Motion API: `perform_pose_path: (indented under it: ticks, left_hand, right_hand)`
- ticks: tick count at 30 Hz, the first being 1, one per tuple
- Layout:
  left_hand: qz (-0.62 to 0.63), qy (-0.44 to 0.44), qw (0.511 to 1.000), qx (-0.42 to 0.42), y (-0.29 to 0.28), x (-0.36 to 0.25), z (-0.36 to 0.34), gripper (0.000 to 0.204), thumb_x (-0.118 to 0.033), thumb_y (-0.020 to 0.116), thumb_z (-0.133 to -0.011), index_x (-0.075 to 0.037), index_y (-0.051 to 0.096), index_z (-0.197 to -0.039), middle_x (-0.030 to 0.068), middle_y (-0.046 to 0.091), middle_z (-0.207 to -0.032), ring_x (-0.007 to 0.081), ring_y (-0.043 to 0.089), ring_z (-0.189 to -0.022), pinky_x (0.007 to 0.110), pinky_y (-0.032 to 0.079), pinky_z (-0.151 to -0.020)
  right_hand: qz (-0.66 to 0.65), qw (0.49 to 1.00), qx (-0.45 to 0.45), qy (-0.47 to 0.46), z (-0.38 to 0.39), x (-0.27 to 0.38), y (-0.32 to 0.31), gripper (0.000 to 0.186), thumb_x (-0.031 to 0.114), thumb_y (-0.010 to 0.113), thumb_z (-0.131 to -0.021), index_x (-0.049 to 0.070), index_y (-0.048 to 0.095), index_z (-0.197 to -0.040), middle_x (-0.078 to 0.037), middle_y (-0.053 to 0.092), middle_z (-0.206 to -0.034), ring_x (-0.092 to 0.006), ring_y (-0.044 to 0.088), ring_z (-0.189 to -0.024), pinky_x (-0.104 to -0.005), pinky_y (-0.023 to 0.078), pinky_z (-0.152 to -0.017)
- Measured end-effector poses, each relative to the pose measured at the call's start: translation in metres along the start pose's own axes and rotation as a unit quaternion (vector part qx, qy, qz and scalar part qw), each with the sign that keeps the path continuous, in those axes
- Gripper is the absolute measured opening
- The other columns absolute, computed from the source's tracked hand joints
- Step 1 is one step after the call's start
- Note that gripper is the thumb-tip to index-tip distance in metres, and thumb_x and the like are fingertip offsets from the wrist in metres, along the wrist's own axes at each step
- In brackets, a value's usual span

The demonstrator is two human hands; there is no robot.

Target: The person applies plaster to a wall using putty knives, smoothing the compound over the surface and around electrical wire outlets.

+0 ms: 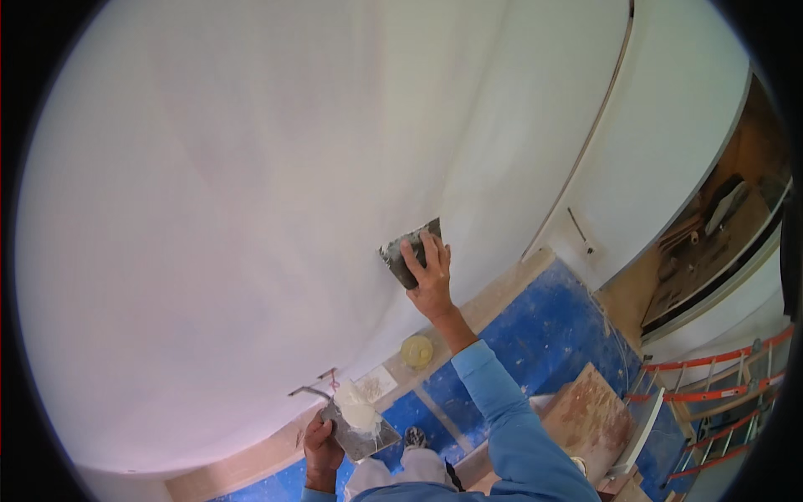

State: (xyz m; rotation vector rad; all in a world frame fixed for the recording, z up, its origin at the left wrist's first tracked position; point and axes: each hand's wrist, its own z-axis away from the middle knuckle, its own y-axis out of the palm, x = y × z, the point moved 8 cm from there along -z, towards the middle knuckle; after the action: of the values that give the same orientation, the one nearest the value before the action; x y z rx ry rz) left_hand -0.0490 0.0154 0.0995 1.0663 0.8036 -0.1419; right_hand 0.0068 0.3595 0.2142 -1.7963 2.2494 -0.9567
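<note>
My right hand (pixel 428 272), in a blue sleeve, grips a wide, dark metal scraper blade (pixel 407 247) with pale compound along its edge, against or very close to the white wall (pixel 242 184). Low on the left, my left hand (pixel 320 443) holds a square metal plate (pixel 365 437) loaded with a mound of cream-white compound (pixel 358 406). Beyond that plate, a short bent metal piece with red wire (pixel 306 390) shows by the wall's foot, beside a white square piece (pixel 375 383) and a yellowish round container (pixel 416 351).
Blue floor covering (pixel 523 314) lies below, bordered by a tan strip along the wall. Stained boxes or boards (pixel 585 418) stand at lower right, beside red-railed ladders (pixel 719 393). A cable runs across the covering. An opening with assorted items (pixel 711 243) is at right.
</note>
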Motion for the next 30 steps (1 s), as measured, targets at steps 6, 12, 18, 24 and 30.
perform_pose_path:
  ticks: [6,12,18,24,30]
  left_hand:
    - [-0.023,0.029,0.998,-0.043,-0.003,-0.012,0.02,0.052,-0.018,0.06,-0.09,0.009,0.048,-0.134,0.0178,0.061,-0.127,0.0301,0.06,-0.117,0.041,0.045,-0.105]
    - [-0.017,0.022,0.998,-0.05,-0.013,-0.008,0.028,0.058,-0.019,0.063,-0.087,0.007,0.046,-0.136,0.018,0.059,-0.13,0.0307,0.058,-0.12,0.043,0.044,-0.106]
    - [-0.025,0.076,0.995,-0.067,-0.018,-0.012,0.041,0.057,-0.024,0.059,-0.091,0.003,0.044,-0.139,0.0157,0.056,-0.135,0.0326,0.055,-0.125,0.047,0.043,-0.107]
    - [-0.04,0.072,0.995,-0.056,-0.021,-0.008,0.033,0.054,-0.029,0.055,-0.094,0.001,0.046,-0.138,0.0147,0.056,-0.136,0.0322,0.054,-0.126,0.048,0.043,-0.106]
    - [-0.035,0.053,0.998,-0.029,-0.013,-0.005,0.031,0.051,-0.026,0.054,-0.094,0.002,0.049,-0.137,0.0137,0.056,-0.136,0.0314,0.052,-0.127,0.048,0.037,-0.11]
  right_hand:
    - [-0.04,0.995,0.064,0.06,0.105,0.01,0.077,0.089,0.003,0.071,-0.063,0.022,0.046,-0.147,-0.028,0.035,-0.145,-0.0511,0.038,-0.128,-0.0711,0.028,-0.102]
    - [-0.072,0.938,0.198,0.275,0.188,-0.043,0.111,0.047,0.009,0.066,-0.078,0.011,0.063,-0.125,-0.024,0.059,-0.119,-0.0359,0.052,-0.123,-0.0528,0.041,-0.103]
    - [-0.664,0.25,-0.358,0.607,0.188,-0.092,0.091,0.019,0.012,0.055,-0.088,0.0,0.063,-0.1,-0.018,0.066,-0.085,-0.0327,0.065,-0.079,-0.0464,0.054,-0.09]
    - [-0.794,0.066,-0.366,0.481,0.114,-0.055,0.083,0.018,0.009,0.051,-0.093,-0.005,0.056,-0.084,-0.014,0.056,-0.068,-0.028,0.054,-0.063,-0.0504,0.051,-0.095]
    - [-0.804,0.04,-0.357,0.473,0.071,-0.037,0.088,0.013,0.005,0.051,-0.093,-0.006,0.053,-0.087,-0.01,0.05,-0.067,-0.0237,0.05,-0.063,-0.0445,0.051,-0.096]
